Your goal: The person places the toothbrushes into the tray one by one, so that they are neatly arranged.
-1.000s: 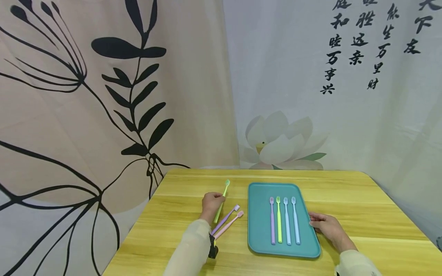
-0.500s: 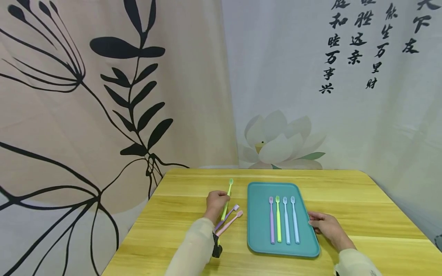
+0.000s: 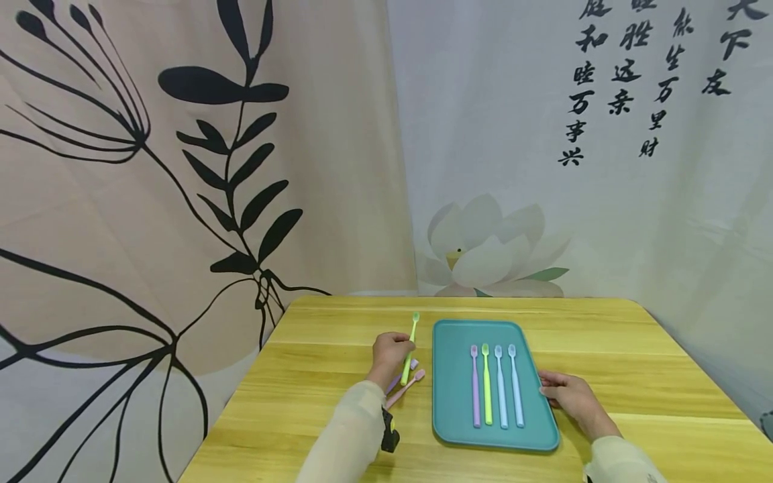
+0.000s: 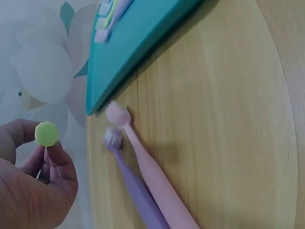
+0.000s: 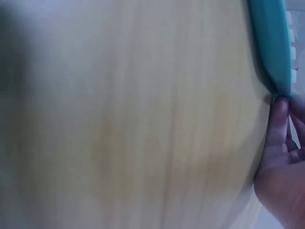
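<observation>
The yellow-green toothbrush, just left of the tray, is pinched by thumb and fingers of the left hand — best held clear of the purple toothbrush and pink toothbrush — while the tray's right rim is gripped by the right hand.

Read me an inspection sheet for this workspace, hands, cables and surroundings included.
Surface: wooden table.
Job's things: tray holding purple brush, green brush and two blue brushes; pink brush and loose purple brush on the table, left of the tray.
Clutter: nothing seen.
Hands: left hand pinching second green brush above the table; right hand touching the tray's right edge.
Cables: nothing seen.
Surroundings: printed cloth behind; dark object, unclear, at the head view's right edge.
</observation>
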Action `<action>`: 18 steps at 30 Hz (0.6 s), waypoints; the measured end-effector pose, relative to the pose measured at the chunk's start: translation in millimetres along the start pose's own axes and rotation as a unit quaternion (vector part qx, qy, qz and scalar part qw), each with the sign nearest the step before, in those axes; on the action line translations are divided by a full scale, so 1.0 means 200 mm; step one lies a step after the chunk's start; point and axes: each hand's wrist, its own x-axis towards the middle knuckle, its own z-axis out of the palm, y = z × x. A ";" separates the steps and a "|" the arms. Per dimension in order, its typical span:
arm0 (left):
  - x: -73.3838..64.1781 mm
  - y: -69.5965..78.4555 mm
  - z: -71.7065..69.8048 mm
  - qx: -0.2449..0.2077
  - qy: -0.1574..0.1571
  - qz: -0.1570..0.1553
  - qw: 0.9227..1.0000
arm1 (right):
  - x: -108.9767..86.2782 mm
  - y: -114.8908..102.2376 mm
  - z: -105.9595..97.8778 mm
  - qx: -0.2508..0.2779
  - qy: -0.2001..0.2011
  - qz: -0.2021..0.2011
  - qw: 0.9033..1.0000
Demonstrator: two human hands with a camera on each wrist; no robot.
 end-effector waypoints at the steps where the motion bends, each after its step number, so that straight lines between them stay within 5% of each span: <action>1: 0.00 0.00 0.01 -0.003 0.000 0.001 1.000 | 0.00 0.00 0.00 0.002 0.001 0.003 1.000; 18: -0.07 0.04 0.13 -0.052 -0.022 -0.014 0.998 | 0.00 0.02 0.00 0.004 0.002 0.003 1.000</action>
